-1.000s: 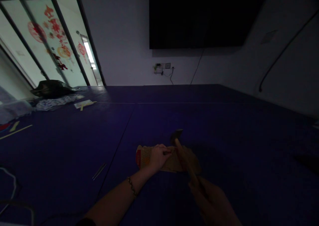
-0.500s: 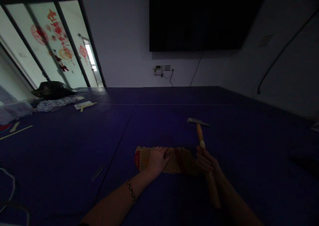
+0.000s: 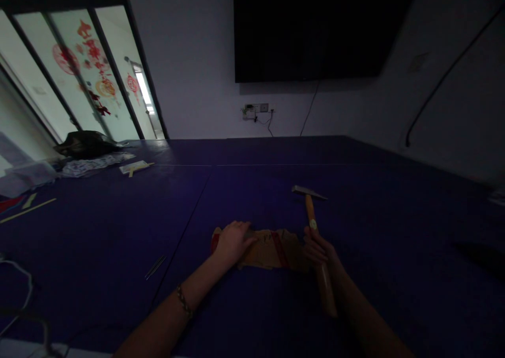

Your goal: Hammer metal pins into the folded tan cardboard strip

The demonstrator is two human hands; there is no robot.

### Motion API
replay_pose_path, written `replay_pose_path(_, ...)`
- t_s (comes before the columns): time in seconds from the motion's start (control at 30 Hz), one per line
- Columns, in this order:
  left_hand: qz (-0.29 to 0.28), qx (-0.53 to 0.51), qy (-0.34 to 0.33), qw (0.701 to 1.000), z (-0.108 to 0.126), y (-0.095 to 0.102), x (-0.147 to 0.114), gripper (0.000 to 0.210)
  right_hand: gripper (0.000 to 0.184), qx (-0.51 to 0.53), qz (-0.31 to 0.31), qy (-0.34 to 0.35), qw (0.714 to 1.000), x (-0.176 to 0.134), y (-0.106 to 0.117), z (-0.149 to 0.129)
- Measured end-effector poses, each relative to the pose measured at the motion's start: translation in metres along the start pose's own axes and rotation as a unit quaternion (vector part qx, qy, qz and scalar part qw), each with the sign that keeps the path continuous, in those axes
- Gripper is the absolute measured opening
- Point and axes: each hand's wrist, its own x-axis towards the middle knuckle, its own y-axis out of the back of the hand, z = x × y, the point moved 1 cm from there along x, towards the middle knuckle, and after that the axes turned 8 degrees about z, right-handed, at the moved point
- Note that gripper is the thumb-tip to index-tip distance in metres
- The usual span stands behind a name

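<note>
A torn strip of brown cardboard point(image 3: 262, 250) with red print lies on the dark blue table in front of me. My left hand point(image 3: 234, 241) rests palm down over its left part, thumb apart from the fingers, covering some of the print. My right hand point(image 3: 321, 251) is wrapped around the wooden handle of a hammer point(image 3: 311, 210). The hammer's metal head points away from me, beyond the cardboard's right end, and the handle's lower end sticks out below my fist. Shadow makes it hard to tell whether the right hand touches the cardboard.
Thin metal tweezers point(image 3: 155, 267) lie to the left on the table point(image 3: 252, 189). A black bag point(image 3: 89, 145), crumpled plastic point(image 3: 92, 164) and yellowish strips point(image 3: 31, 210) lie farther left. A pale cable point(image 3: 23, 295) curls at the left edge. A screen point(image 3: 315, 31) hangs on the far wall.
My left hand has slid left along the cardboard, uncovering its middle. My right hand and the hammer have shifted slightly left and remain together. The camera view has moved a little.
</note>
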Motion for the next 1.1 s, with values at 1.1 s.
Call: replay_pose_path(1.1,0.034,0.03,0.349,0.936,-0.154,0.071,-0.135,0.022,0.026,0.084,0.107,0.049,0.989,-0.014,-0.024,-0.015)
